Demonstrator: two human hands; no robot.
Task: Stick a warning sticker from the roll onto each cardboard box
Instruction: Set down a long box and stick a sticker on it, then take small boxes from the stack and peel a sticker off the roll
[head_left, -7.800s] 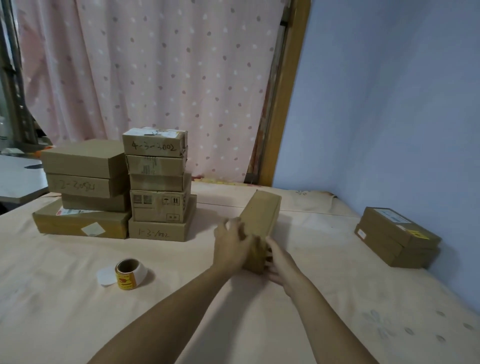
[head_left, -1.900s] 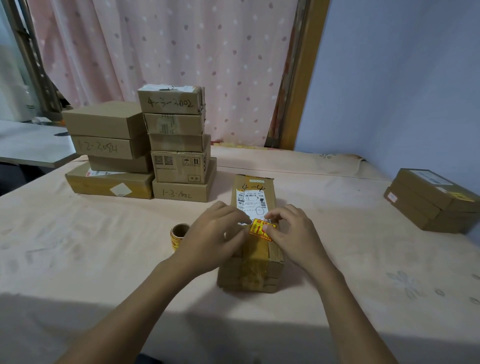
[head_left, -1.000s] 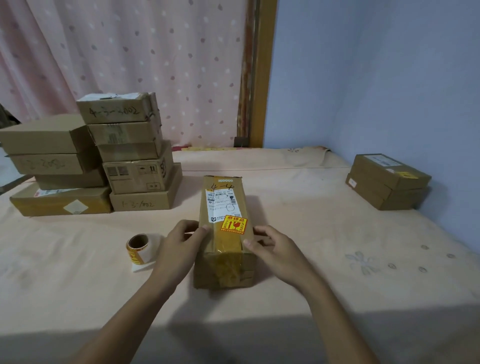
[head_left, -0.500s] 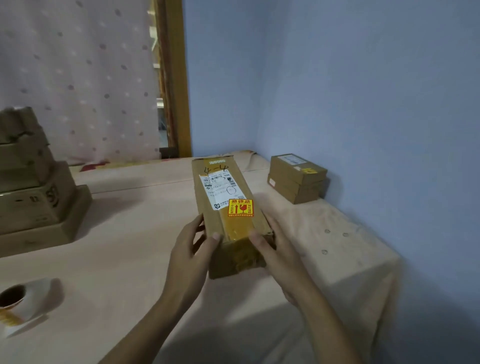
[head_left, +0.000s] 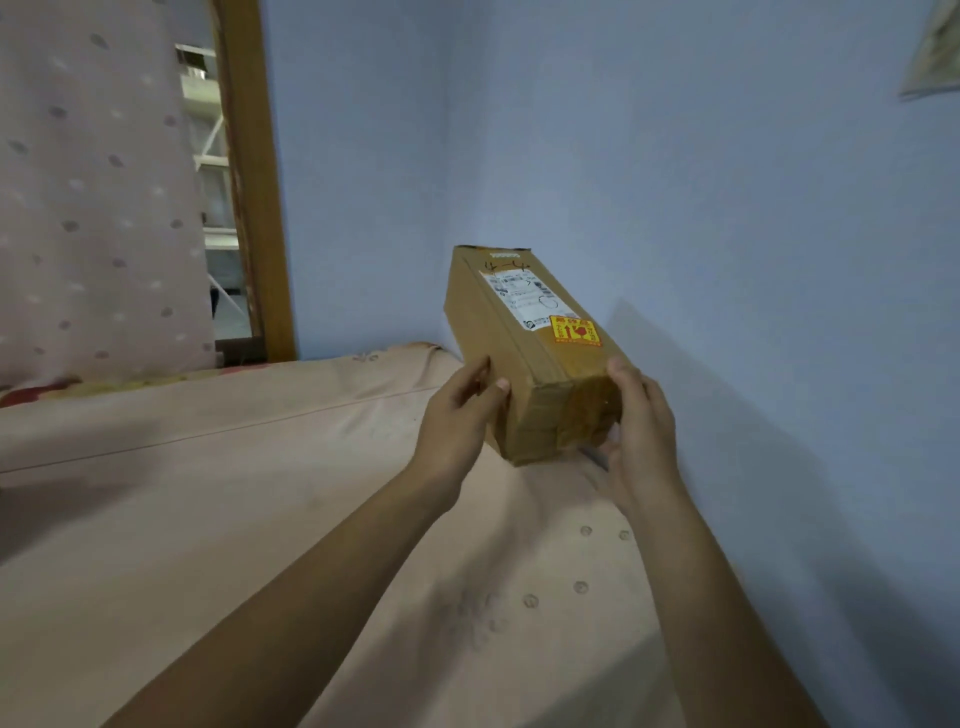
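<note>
A long brown cardboard box (head_left: 498, 332) is held in the air above the right end of the table, tilted with its far end up. On its top face are a white shipping label and a yellow-and-red warning sticker (head_left: 574, 329). My left hand (head_left: 457, 415) grips the box's near left side. My right hand (head_left: 636, 421) holds the near right corner and underside. The sticker roll and the other boxes are out of view.
A peach cloth covers the table (head_left: 260, 519), whose right edge runs beside the blue wall (head_left: 675, 182). A wooden door frame (head_left: 254, 182) and a dotted pink curtain (head_left: 93, 182) stand at the back left.
Both hands have lifted the stickered box off the table and carried it to the right. My view has swung right, so the box stacks and the sticker roll have left the frame.
</note>
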